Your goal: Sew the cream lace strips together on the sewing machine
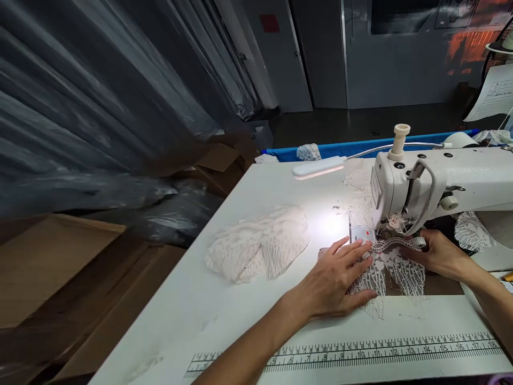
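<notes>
Right now: we are holding a lace piece (395,264) at the foot of the sewing machine (441,179), right of centre in the frame.
Left hand (340,272): we are laying it flat and open, fingers spread, on the left part of the lace piece, with the wrist over the table (224,299).
Right hand (436,254): we are curling its fingers at the lace's right edge, just below the machine head; we cannot tell whether they are pinching it.
Doing it well: we are judging that light, even pressure from both sides matters most, with fingertips clear of the needle.
Nearby: a lace pile (260,243) is lying left of centre, apart from both hands, under a lamp (318,167).
Writing: a ruler strip (380,350) along the lower edge is showing numbers up to 18; a sheet (495,93) at upper right is too small to read; no brand is showing.
</notes>
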The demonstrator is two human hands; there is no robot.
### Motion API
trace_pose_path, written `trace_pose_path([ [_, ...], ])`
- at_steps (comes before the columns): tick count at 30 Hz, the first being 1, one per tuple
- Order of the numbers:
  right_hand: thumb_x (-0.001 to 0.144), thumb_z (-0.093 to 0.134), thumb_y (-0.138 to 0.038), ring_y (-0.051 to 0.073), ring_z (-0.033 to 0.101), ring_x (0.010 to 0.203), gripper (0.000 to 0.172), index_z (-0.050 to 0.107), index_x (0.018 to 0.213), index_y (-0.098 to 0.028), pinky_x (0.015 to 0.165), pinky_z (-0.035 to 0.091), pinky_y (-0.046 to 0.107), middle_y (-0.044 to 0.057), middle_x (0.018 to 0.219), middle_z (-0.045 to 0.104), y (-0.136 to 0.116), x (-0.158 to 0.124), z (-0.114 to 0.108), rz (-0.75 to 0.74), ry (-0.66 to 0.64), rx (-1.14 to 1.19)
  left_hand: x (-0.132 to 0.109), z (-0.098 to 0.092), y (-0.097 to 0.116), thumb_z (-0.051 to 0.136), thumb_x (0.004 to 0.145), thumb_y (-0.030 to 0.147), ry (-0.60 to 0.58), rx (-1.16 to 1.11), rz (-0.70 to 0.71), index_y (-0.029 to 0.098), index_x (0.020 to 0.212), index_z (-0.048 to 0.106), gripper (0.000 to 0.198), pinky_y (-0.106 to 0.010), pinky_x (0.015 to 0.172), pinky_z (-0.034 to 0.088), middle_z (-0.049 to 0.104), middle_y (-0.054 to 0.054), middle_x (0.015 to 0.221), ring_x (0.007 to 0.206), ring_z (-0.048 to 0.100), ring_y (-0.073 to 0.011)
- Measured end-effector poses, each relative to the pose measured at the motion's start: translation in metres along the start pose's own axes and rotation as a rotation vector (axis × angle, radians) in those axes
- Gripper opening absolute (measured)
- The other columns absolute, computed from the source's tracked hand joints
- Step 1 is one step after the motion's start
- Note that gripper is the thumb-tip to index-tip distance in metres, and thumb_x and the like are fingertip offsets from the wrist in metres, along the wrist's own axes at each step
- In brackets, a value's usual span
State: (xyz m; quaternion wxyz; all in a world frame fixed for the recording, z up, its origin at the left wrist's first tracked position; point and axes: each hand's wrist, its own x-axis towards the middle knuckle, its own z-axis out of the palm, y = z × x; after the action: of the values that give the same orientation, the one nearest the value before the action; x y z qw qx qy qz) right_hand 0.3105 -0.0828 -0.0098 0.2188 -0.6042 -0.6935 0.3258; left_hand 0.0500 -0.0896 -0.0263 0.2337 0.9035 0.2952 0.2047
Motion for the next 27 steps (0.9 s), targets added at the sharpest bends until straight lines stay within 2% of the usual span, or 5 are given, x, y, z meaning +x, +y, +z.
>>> trace_pose_path([
  [5, 0.070, 0.070, -0.055, 0.016, 0.056, 0.055, 0.044, 0.060, 0.091, -0.017, 0.046, 0.043, 0.027, 0.002, 0.068, 0.061, -0.017, -0.002, 0.026, 0.191, -0.104, 0.379, -0.002, -0.001, 0.015, 0.058, 0.080, 0.062, 0.105, -0.357, -0.272, 0.017, 0.139, 0.042, 0.076, -0.048, 0.081, 0.052, 0.058, -0.017, 0.121, 0.100, 0.059, -0.0290],
  [9, 0.071, 0.069, -0.056, 0.020, 0.065, 0.078, 0.050, 0.059, 0.100, -0.017, 0.064, 0.054, 0.030, 0.007, 0.085, 0.067, -0.020, 0.001, 0.037, 0.084, -0.233, 0.560, 0.002, 0.008, 0.021, 0.074, 0.067, 0.055, 0.124, -0.609, -0.550, 0.014, 0.140, 0.036, 0.093, -0.032, 0.062, 0.054, 0.057, -0.011, 0.103, 0.078, 0.058, -0.0188],
  [15, 0.091, 0.046, -0.047, 0.019, 0.062, 0.061, 0.036, 0.066, 0.091, -0.017, 0.058, 0.051, 0.032, 0.006, 0.069, 0.067, -0.006, -0.003, 0.027, -0.057, 0.060, -0.073, 0.003, 0.007, 0.015, 0.057, 0.080, 0.031, 0.189, -0.680, -0.591, 0.013, 0.128, 0.046, 0.053, -0.027, 0.051, 0.051, 0.058, 0.000, 0.078, 0.053, 0.055, -0.0104],
  [20, 0.094, 0.039, -0.030, 0.022, 0.065, 0.079, 0.035, 0.064, 0.115, -0.019, 0.069, 0.054, 0.036, 0.011, 0.098, 0.067, -0.007, -0.009, 0.037, -0.466, 0.050, -0.287, 0.001, -0.008, 0.015, 0.056, 0.074, 0.022, 0.136, -0.559, -0.628, 0.015, 0.121, 0.050, 0.048, -0.025, 0.053, 0.047, 0.058, 0.002, 0.076, 0.056, 0.054, -0.0103],
  [27, 0.095, 0.034, -0.023, 0.023, 0.062, 0.080, 0.039, 0.057, 0.126, -0.019, 0.069, 0.056, 0.041, 0.015, 0.103, 0.060, 0.003, -0.009, 0.051, -0.578, 0.115, -0.494, 0.003, -0.003, 0.009, 0.057, 0.080, 0.034, 0.119, -0.537, -0.625, 0.017, 0.125, 0.045, 0.050, -0.025, 0.049, 0.046, 0.058, 0.003, 0.079, 0.049, 0.054, -0.0095],
])
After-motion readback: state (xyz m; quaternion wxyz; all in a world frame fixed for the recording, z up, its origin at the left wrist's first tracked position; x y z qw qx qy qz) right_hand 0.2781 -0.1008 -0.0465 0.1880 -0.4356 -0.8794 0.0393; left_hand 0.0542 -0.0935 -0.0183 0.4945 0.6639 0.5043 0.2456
